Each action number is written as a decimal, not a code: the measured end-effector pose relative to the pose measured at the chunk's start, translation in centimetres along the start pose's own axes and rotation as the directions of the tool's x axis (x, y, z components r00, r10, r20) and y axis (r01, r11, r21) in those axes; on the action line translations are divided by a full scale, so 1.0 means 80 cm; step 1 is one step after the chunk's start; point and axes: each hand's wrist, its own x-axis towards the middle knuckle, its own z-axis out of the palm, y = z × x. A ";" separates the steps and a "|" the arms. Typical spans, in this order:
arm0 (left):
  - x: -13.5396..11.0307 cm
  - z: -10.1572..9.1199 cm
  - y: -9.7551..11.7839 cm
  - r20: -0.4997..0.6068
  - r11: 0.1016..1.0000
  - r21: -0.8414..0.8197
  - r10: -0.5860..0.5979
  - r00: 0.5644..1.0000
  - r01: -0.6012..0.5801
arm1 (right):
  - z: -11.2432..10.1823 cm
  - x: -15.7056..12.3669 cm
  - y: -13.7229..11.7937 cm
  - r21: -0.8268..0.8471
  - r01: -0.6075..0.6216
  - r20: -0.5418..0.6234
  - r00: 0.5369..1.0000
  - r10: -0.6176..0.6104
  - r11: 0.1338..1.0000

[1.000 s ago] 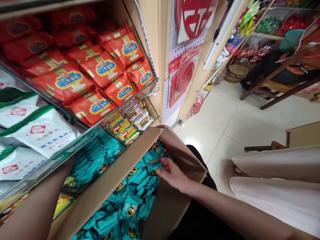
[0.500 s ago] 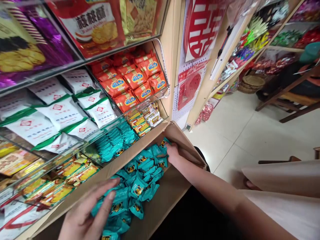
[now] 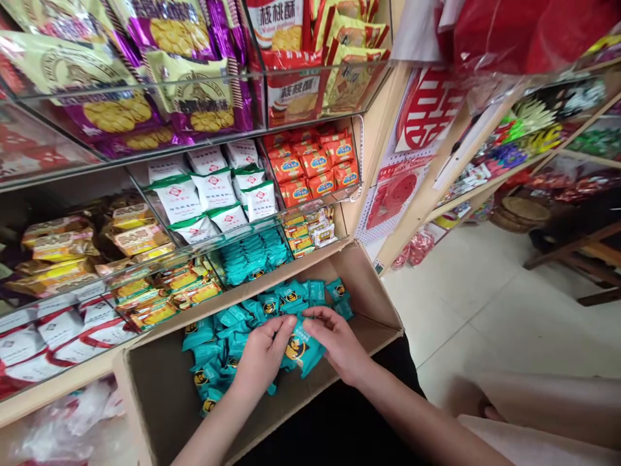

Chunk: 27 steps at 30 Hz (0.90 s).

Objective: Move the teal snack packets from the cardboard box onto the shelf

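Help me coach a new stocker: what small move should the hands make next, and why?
Probably lift the gathered teal packets clear of the box: the left hand and right hand close around them, and matching packets lie shelved just above.

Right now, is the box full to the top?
No, the teal packets cover only part of the cardboard box floor, leaving bare cardboard.

Teal foil packet (image 3: 299, 349) pinched in right hand (image 3: 339, 343): its left edge is covered by left hand (image 3: 262, 353), thumb hidden, grip unclear. Logo print too small to read. Both forearms cut by bottom edge. Open brown cardboard box (image 3: 160, 388): near corner cut off too. Crumpled clear plastic bag (image 3: 63, 421) blurred. Red hanging sheet (image 3: 509, 29) blurred, cut by top edge.
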 end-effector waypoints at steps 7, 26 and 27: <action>-0.013 0.025 -0.007 -0.310 0.995 -0.100 -0.017 0.951 -0.015 | 0.016 -0.010 0.028 -0.017 0.057 -0.216 0.975 -0.059 0.998; -0.017 0.029 -0.011 -0.430 0.973 0.222 0.162 0.888 -0.070 | 0.000 -0.004 0.020 -0.620 0.261 -0.174 0.874 -0.453 0.740; -0.017 0.031 -0.009 -0.440 0.977 0.196 0.162 0.883 -0.082 | 0.001 -0.005 0.019 -0.609 0.269 -0.168 0.876 -0.453 0.746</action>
